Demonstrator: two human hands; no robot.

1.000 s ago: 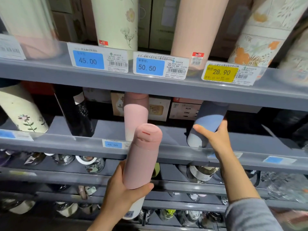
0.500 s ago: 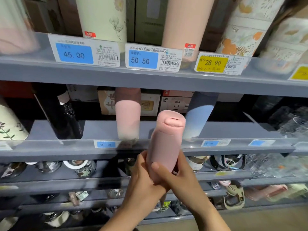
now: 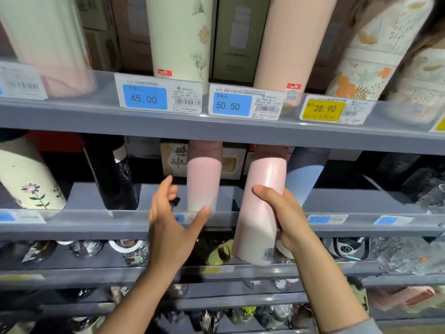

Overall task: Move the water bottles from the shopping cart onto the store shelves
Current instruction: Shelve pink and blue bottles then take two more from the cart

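Observation:
My right hand (image 3: 286,220) grips a pink water bottle (image 3: 260,208) by its lower body and holds it upright at the front lip of the middle shelf (image 3: 96,220), its cap hidden under the upper shelf. My left hand (image 3: 171,220) is off the bottle, fingers spread and relaxed, just in front of a second pink bottle (image 3: 203,179) that stands on the middle shelf. A blue bottle (image 3: 305,179) stands on that shelf right behind the held one.
A black bottle (image 3: 113,174) and a cream flowered bottle (image 3: 26,186) stand further left on the middle shelf. The upper shelf (image 3: 216,131) carries tall bottles and price tags. Lower shelves (image 3: 72,271) hold several cups and glassware. Boxes line the back.
The pink bottle passed from my left hand to my right and rose towards the middle shelf beside the blue bottle. My left hand let go and opened.

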